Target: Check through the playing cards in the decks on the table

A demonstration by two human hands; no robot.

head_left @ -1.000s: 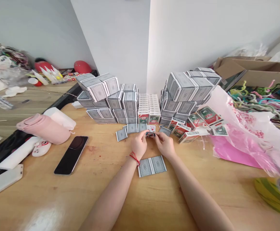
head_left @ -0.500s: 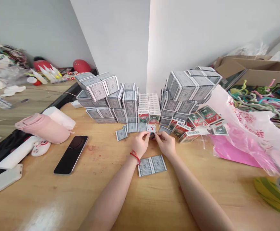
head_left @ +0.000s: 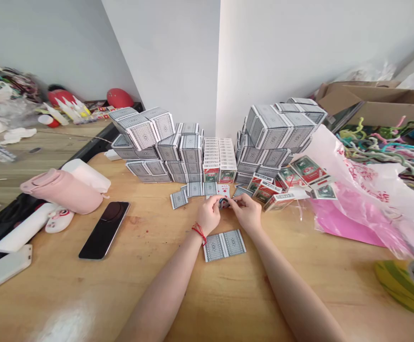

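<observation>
My left hand, with a red cord bracelet at its wrist, pinches one side of a small playing card. From the other side my right hand pinches the same card, its fingertips close to the left ones. Most of the card is hidden by the fingers; a coloured patch shows. Just beyond lies a face-up card with red pips. Several patterned card pieces are at the left of it. Nearer me, a folded patterned card piece lies flat between my forearms.
Behind stand stacks of patterned card blocks, left and right, with boxed decks between them. Loose card boxes and a pink plastic bag lie right, yellow tape nearer. A phone and pink bottle lie left.
The card between my fingers has turned, from a dark bent shape to a lighter side with colour. My fingertips are slightly farther apart; the view has shifted a little.
</observation>
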